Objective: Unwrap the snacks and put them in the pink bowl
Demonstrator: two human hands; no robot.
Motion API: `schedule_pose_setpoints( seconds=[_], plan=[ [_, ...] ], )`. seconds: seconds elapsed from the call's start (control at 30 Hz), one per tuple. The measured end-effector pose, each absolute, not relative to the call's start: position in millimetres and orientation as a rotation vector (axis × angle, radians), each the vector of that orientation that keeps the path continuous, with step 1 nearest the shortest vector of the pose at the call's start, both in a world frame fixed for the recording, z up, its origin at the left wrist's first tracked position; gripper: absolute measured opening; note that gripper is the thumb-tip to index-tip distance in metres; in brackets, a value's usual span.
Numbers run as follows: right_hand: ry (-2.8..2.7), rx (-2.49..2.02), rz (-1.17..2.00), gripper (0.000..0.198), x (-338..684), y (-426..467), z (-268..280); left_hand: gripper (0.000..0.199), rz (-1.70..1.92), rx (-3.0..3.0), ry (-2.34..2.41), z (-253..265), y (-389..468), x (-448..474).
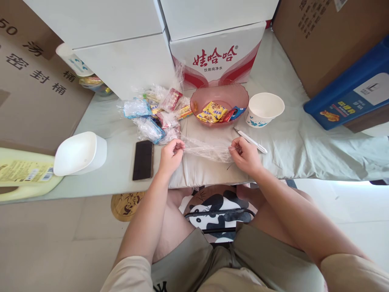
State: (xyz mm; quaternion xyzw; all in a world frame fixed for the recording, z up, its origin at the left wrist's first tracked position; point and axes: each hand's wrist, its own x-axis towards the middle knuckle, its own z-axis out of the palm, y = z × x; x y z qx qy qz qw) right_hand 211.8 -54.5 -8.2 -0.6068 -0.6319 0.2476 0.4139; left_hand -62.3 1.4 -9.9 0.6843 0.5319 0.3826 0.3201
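Observation:
A clear plastic bag (pixel 208 149) is stretched between my two hands, low over the cloth-covered table. My left hand (pixel 172 155) pinches its left end, and my right hand (pixel 245 155) grips the other end with curled fingers. Just beyond stands a pink ribbed bowl (pixel 219 91) with yellow, red and blue snack packets (pixel 215 110) in it. A heap of plastic-wrapped packets (pixel 152 113) lies behind my left hand. Beside my right hand rests a white pen-like tool (pixel 251 141) with a dark thin tip; its exact kind I cannot tell.
A paper tub (pixel 265 107) stands right of the bowl. On the left are a phone (pixel 143 160), a white plastic container (pixel 80 153) and a yellow jug (pixel 27 174). White boxes (pixel 219 56) and brown cartons (pixel 36 73) line the back and sides, with a blue package (pixel 352 89) at right.

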Motion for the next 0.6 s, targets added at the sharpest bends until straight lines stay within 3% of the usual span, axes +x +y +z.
schedule_pose_setpoints(
  seconds=[0.6],
  plan=[
    [-1.605,-1.543,0.631,0.010,212.1,-55.0,-10.7,0.015,0.974,1.694,1.405,-4.0,0.7,-60.9]
  ],
)
